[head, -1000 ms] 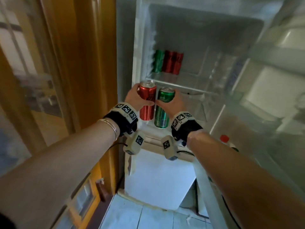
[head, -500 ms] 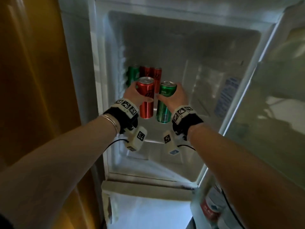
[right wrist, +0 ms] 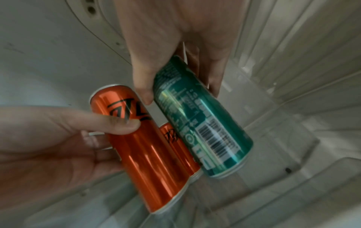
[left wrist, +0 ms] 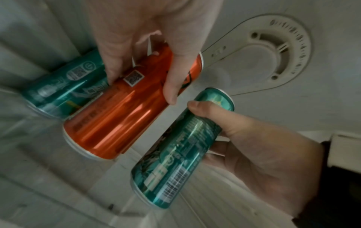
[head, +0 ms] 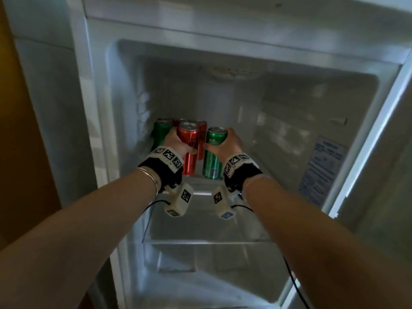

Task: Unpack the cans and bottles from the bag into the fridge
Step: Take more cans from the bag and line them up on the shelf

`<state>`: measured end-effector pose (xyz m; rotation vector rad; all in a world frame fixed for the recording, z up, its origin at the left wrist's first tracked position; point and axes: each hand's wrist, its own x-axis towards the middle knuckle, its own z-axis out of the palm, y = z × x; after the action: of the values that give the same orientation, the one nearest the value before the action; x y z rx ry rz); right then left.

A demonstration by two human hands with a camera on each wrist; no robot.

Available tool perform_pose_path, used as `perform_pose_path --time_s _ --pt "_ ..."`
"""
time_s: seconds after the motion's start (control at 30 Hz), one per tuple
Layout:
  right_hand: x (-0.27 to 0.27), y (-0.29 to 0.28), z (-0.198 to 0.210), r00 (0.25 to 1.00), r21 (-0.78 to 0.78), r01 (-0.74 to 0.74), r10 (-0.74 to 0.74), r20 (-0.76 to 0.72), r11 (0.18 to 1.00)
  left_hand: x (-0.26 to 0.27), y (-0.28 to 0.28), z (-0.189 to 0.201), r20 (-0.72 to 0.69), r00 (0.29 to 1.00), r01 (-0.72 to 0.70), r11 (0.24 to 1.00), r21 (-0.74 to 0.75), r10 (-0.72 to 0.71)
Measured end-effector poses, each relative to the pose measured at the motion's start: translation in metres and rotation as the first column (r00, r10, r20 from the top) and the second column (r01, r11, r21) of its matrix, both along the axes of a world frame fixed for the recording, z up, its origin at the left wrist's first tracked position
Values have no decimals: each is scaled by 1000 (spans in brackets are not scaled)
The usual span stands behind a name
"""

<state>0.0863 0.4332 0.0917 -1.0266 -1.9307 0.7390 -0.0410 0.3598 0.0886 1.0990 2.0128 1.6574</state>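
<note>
Both hands grip slim cans upright inside the open fridge [head: 98, 108], mid-frame in the head view: the left hand [head: 177, 142] wraps a red can [head: 188, 150], the right hand [head: 231, 142] a green can [head: 214, 157]. Behind them, left of centre, stand a stored green can [head: 161, 132] and more red cans. Bare shelf lies to the right.

Left wrist view: fingers [left wrist: 171, 83] curl round the red can, touching the stored green can at left.

Right wrist view: thumb [right wrist: 144, 86] and fingers clamp the green can; another red can [right wrist: 175, 143] shows between.
</note>
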Motion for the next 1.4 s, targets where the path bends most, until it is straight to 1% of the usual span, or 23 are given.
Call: perform_pose_path --time_s 0.1,0.23,0.47,0.53,0.63,0.7,0.77,0.83,0.9,0.93,0.97,1.03,1.13,1.2,1.3,1.33,1.4 --pt "-15 16 -6 999 8 -30 29 31 1000 -12 15 -5 2 1000 5 999 -45 -5" --pt "-28 35 -13 997 -4 -76 76 16 997 -18 28 -7 -64 998 -5 999 -47 2" --pt "-47 60 -19 996 -34 -92 93 12 995 -31 45 -15 -28 1000 1 999 -48 -3" --pt "-51 64 -20 993 -60 -118 118 13 991 -32 47 -18 -63 998 -9 1000 -19 8" --pt "-54 68 -19 987 -93 -144 150 54 985 -31 48 -18 -134 991 -15 995 100 28" --pt "-54 69 -18 984 -109 -150 160 83 983 -29 49 -14 -235 971 -17 989 146 52" --pt "-52 69 -16 982 -115 -138 152 116 984 -29 50 -10 -368 927 -22 991 135 71" --pt "-51 70 -13 975 -104 -127 143 168 986 -30 50 -7 -476 876 -38 997 74 69" --pt "-54 70 -11 964 -69 -109 122 236 992 -32 52 -7 -536 842 -75 997 3 65" --pt "-55 70 -10 957 -57 -100 112 266 993 -32 53 -6 -518 853 -80 997 -2 68" --pt "-56 71 -10 953 -51 -101 111 282 994 -32 53 -5 -481 874 -59 998 30 66" --pt "-58 72 -9 955 -62 -114 126 268 992 -31 54 -3 -461 883 -53 994 91 89" --pt "-61 74 -9 970 -110 -123 143 195 986 -28 55 0 -504 858 -77 994 71 103" --pt "-64 75 -10 973 -120 -132 151 174 984 -28 54 3 -520 846 -100 993 61 118" --pt "-68 75 -11 974 -127 -151 170 151 980 -38 57 1 -615 781 -198 977 -77 110" --pt "-69 76 -10 974 -130 -155 173 146 979 -40 58 1 -632 768 -211 972 -100 102" --pt "-71 77 -10 973 -133 -154 174 151 979 -41 58 2 -649 753 -221 971 -94 109"
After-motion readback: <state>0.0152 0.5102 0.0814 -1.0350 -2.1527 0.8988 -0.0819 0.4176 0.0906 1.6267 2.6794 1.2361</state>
